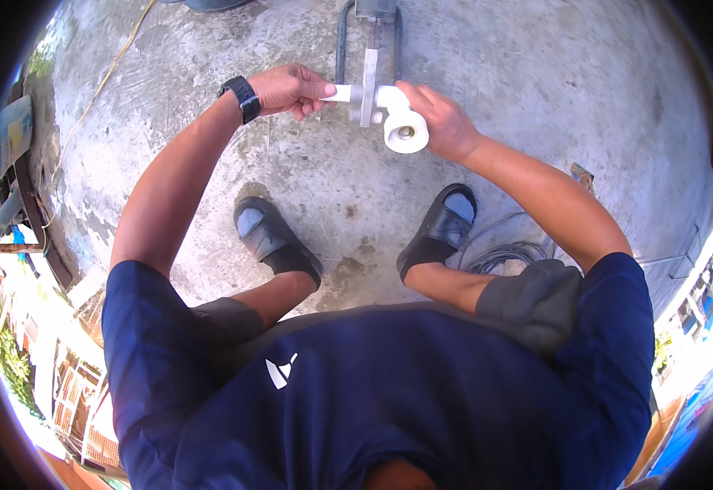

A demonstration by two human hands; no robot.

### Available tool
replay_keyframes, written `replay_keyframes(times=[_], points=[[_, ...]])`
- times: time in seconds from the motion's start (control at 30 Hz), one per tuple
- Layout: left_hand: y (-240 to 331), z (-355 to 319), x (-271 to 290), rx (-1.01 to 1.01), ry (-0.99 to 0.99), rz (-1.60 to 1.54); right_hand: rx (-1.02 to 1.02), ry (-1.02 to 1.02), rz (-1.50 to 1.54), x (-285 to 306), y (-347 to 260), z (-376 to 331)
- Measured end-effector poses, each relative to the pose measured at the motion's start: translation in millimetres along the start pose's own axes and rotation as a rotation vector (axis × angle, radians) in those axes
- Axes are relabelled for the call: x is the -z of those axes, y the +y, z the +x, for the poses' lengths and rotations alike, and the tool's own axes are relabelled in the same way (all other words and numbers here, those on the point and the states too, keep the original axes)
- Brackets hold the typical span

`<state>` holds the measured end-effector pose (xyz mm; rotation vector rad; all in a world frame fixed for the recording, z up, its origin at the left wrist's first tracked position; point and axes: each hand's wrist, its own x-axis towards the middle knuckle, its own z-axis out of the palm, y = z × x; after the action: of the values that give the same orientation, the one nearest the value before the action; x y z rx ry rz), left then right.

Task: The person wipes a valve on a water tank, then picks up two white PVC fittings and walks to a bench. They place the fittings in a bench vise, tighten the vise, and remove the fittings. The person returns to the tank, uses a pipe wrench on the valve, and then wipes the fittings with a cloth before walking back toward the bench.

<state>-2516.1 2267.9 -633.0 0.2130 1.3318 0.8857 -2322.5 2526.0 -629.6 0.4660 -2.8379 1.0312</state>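
Note:
In front of me a white plastic pipe (342, 93) lies sideways against a flat metal bar (369, 69), on a grey metal stand (376, 8) with bent tube legs. My left hand (291, 90), a black watch at its wrist, pinches the pipe's left end between thumb and fingers. To the right of the bar, the pipe joins a white elbow fitting (406, 131), its round open mouth facing me. My right hand (446, 122) is closed around the back of this fitting; its fingertips are partly hidden. Whether the bar clamps the pipe, I cannot tell.
My feet in black sandals (270, 233) stand on the stained concrete floor (168, 73). A coil of grey cable (507, 255) lies beside my right foot. A thin yellow cord (107, 73) runs along the left. Wood and wire crates (71, 400) stand at lower left.

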Motion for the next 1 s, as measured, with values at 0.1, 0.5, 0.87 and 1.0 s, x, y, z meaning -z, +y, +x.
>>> replay_keyframes(times=[0.1, 0.5, 0.87, 1.0], points=[[-4.6, -3.6, -8.4, -0.095, 0.084, 0.093, -0.022, -0.011, 0.061, -1.0, 1.0, 0.1], [-21.0, -11.5, -31.7, -0.382, 0.345, 0.331, -0.098, -0.108, 0.160, 3.2, 6.7, 5.8], [-26.1, -11.4, -37.5, -0.592, 0.492, 0.577, -0.217, -0.290, 0.309, 18.2, 7.3, 25.1], [-26.0, -12.1, -39.4, -0.773, 0.578, 0.780, -0.321, -0.359, 0.353, 24.0, 5.6, 30.8]])
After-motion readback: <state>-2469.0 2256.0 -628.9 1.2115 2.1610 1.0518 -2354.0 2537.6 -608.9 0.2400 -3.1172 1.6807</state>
